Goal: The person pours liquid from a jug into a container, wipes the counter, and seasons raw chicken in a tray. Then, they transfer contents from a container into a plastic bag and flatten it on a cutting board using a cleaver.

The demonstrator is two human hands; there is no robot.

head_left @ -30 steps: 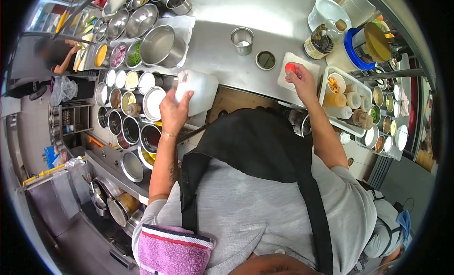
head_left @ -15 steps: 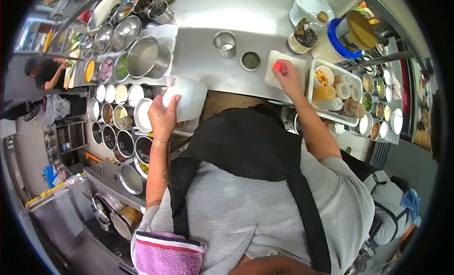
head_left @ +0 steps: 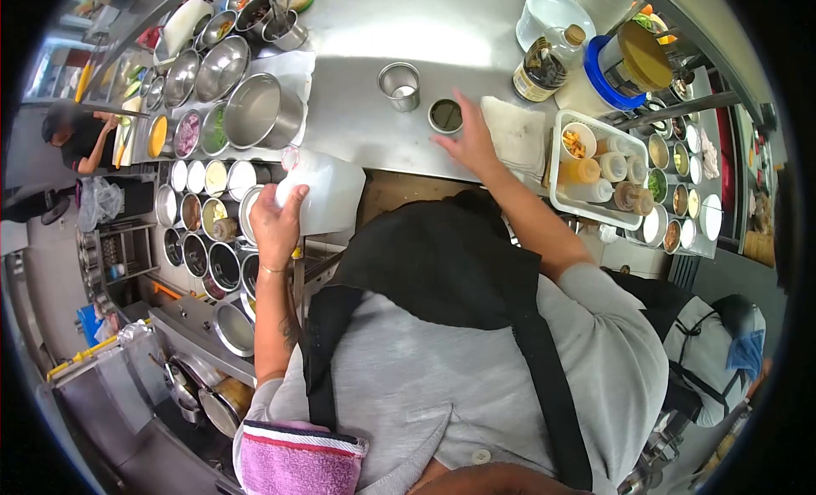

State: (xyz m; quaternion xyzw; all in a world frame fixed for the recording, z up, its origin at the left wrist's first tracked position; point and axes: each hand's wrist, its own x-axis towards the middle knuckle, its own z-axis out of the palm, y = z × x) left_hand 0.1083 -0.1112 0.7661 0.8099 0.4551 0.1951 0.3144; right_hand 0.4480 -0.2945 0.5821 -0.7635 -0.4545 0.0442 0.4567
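Observation:
My left hand [head_left: 276,224] is wrapped around the handle side of a translucent white plastic jug [head_left: 330,196] at the counter's near edge. The jug's mouth is uncapped, with a reddish ring around it. My right hand [head_left: 476,145] reaches over the steel counter, thumb and fingers spread at the side of a small round metal container [head_left: 445,116] that looks dark inside. Just beyond it stands a taller metal cup [head_left: 399,87]. A folded white cloth [head_left: 514,136] lies to the right of that hand.
On the right are a white basket of squeeze bottles [head_left: 557,176], a bottle of dark liquid [head_left: 541,68] and a blue-rimmed tub [head_left: 603,87]. Steel bowls and a large pot [head_left: 262,112] crowd the left. One person [head_left: 81,138] works far left, another [head_left: 710,350] behind at right.
My right hand has left the white cloth and moved left to the small round container. The red cap it held no longer shows. The left hand still holds the jug.

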